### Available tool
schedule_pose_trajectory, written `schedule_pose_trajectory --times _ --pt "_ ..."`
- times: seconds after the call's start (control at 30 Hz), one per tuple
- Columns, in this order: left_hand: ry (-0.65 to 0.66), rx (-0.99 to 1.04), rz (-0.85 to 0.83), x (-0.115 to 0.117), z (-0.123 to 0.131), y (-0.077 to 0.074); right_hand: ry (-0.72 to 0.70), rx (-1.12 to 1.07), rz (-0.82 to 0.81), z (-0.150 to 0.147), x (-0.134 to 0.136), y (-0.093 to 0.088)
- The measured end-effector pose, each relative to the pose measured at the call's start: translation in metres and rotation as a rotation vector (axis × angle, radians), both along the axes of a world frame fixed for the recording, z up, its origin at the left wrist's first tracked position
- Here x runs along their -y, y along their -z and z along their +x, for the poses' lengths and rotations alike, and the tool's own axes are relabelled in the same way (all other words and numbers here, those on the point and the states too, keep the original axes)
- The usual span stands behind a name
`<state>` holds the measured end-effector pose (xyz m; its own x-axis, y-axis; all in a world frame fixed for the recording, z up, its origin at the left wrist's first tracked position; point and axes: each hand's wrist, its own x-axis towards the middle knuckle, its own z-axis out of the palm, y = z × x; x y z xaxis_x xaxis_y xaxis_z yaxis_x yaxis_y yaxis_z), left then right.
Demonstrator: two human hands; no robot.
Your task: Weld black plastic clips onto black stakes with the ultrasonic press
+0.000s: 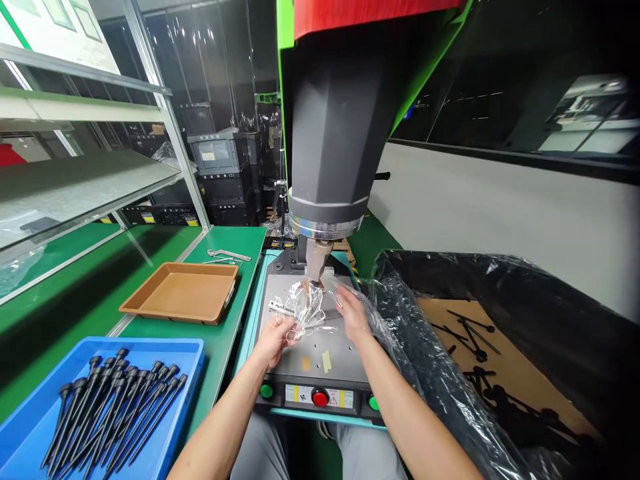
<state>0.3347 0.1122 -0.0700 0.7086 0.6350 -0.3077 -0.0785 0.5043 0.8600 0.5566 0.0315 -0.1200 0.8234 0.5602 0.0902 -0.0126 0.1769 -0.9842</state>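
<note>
Crumpled clear plastic film [313, 307] lies bunched under the machine's metal tip [318, 257], over the grey base plate [300, 353]. My left hand [275, 339] is closed on the near left edge of the film, pinching it between thumb and fingers. On the other side, my right hand [353, 313] has its fingers stretched out and lies against the film, which trails past it to the right. Glare on the film hides what, if anything, is beneath it. A small metal bar [281, 308] shows just beyond my left hand.
A red button [320, 397] sits between green buttons [266, 391] at the front. At left, a blue tray [187, 400] holds several black rods with knobbed ends [120, 400], near a brown tray [183, 293] and wrench [229, 255]. A lined bin [400, 293] at right contains more rods.
</note>
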Motion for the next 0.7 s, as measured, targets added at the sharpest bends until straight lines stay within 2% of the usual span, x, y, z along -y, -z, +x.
schedule_pose_trajectory --times 0.23,0.53,0.6,0.7 --pt "-0.003 -0.027 0.036 0.002 -0.002 0.005 0.040 0.142 -0.062 0.016 0.018 0.009" --pt "-0.024 -0.052 0.013 0.002 -0.004 0.010 0.078 0.409 -0.151 0.006 0.028 0.032" --pt "-0.028 -0.048 0.002 0.002 -0.004 0.011 0.094 0.477 -0.230 -0.002 0.033 0.041" --pt "-0.035 -0.038 -0.003 0.001 -0.005 0.014 0.094 0.637 -0.444 -0.019 0.044 0.056"
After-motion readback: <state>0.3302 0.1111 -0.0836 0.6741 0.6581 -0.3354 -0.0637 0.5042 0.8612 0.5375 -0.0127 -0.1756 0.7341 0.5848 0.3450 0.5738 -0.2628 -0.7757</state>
